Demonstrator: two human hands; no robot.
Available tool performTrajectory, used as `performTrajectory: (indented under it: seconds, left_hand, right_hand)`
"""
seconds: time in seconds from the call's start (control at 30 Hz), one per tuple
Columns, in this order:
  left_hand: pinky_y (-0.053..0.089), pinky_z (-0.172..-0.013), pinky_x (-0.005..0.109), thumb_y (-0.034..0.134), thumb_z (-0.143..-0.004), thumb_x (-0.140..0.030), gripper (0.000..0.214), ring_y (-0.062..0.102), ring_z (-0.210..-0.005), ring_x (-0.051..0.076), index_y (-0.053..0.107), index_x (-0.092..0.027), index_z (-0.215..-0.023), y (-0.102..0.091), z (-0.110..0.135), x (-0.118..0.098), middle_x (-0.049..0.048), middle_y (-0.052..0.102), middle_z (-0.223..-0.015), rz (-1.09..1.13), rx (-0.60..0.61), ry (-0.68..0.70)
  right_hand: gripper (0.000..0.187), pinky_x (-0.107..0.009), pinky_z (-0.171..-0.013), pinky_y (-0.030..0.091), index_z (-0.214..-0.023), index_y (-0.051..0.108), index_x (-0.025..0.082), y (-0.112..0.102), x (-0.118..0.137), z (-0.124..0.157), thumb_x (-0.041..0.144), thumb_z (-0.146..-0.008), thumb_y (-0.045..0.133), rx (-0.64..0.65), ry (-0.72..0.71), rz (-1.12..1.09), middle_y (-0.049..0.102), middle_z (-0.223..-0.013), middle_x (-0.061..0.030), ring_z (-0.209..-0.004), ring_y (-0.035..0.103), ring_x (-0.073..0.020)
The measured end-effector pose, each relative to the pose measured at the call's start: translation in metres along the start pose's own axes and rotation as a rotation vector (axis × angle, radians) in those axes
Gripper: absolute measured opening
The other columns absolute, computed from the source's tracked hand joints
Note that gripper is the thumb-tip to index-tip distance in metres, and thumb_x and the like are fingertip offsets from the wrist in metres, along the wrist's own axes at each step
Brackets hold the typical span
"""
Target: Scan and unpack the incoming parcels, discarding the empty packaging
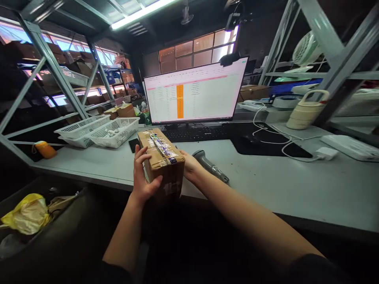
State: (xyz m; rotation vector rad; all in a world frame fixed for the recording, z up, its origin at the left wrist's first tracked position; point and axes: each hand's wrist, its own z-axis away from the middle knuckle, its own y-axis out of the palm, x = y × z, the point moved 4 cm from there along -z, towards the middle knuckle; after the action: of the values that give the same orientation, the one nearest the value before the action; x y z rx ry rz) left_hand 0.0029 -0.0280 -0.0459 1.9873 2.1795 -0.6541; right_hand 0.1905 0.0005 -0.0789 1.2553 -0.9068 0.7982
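Note:
Between my two hands is a taped brown cardboard box [166, 173], tilted at the front edge of the desk, with printed tape and a torn strip along its top. My left hand [142, 173] grips its left side, thumb on the near face and fingers along the upper edge. On the far right side my right hand [189, 163] presses against it; most of those fingers are hidden behind the box. Just right of that hand a grey handheld barcode scanner [210, 165] lies on the desk.
Behind the box stand a keyboard [198, 133] and a monitor [195, 94] showing a spreadsheet. White plastic baskets [118, 134] and an orange cup [45, 150] are on the left. To the right are a black mouse pad [266, 146], a white cable and a cream container [306, 112]. A bin holds yellow plastic [28, 215].

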Motion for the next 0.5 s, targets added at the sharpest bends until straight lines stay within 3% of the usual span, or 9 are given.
performTrajectory:
  seconds: [0.07,0.13,0.2,0.27,0.37,0.5]
  left_hand:
    - [0.023,-0.121,0.061,0.064,-0.085,-0.053,0.049,0.023,-0.152,0.035,0.045,-0.026,-0.121,0.008,-0.004,-0.005,0.0139,0.049,-0.141,0.041,-0.054,-0.017]
    - [0.028,-0.119,0.058,0.062,-0.086,-0.051,0.043,0.032,-0.147,0.033,0.045,-0.026,-0.116,0.013,-0.007,-0.01,0.0118,0.054,-0.13,0.079,-0.091,-0.042]
    - [0.029,-0.119,0.055,0.062,-0.085,-0.051,0.042,0.036,-0.143,0.032,0.047,-0.026,-0.114,0.016,-0.01,-0.013,0.0096,0.055,-0.122,0.084,-0.124,-0.055]
    - [0.03,-0.119,0.053,0.059,-0.086,-0.055,0.042,0.037,-0.141,0.032,0.051,-0.025,-0.114,0.018,-0.012,-0.016,0.009,0.055,-0.12,0.064,-0.132,-0.071]
    - [0.029,-0.12,0.052,0.055,-0.088,-0.058,0.041,0.039,-0.138,0.031,0.057,-0.025,-0.111,0.018,-0.014,-0.021,0.0085,0.055,-0.119,0.016,-0.134,-0.081]
    - [0.028,-0.121,0.05,0.053,-0.089,-0.055,0.037,0.041,-0.136,0.03,0.059,-0.024,-0.109,0.017,-0.014,-0.024,0.0082,0.054,-0.12,0.019,-0.145,-0.066]
  right_hand:
    - [0.032,-0.022,-0.057,0.045,-0.1,0.059,0.021,-0.012,0.02,0.013,0.042,-0.08,0.073,-0.051,-0.158,0.021,0.068,-0.084,0.0011,-0.064,0.059,-0.0107]
    - [0.033,-0.023,-0.053,0.044,-0.106,0.064,0.021,-0.022,0.052,0.041,0.046,-0.085,0.069,-0.099,-0.467,0.188,0.07,-0.087,-0.0009,-0.063,0.061,-0.0117]
    - [0.024,-0.028,-0.061,0.05,-0.107,0.07,0.022,-0.02,0.082,0.081,0.039,-0.091,0.065,-0.135,-0.845,0.538,0.073,-0.094,-0.0046,-0.074,0.066,-0.0157]
    - [0.017,-0.032,-0.075,0.054,-0.108,0.074,0.024,-0.007,0.097,0.121,0.026,-0.095,0.063,-0.141,-1.149,0.93,0.074,-0.101,-0.0058,-0.087,0.069,-0.0184]
    - [0.024,-0.03,-0.076,0.053,-0.111,0.074,0.024,0.014,0.091,0.158,0.011,-0.094,0.063,-0.092,-1.428,1.317,0.076,-0.103,-0.004,-0.088,0.068,-0.0175]
    - [0.021,-0.031,-0.071,0.051,-0.106,0.074,0.019,0.027,0.073,0.166,0.008,-0.092,0.062,-0.105,-1.571,1.465,0.076,-0.103,-0.0043,-0.083,0.066,-0.018]
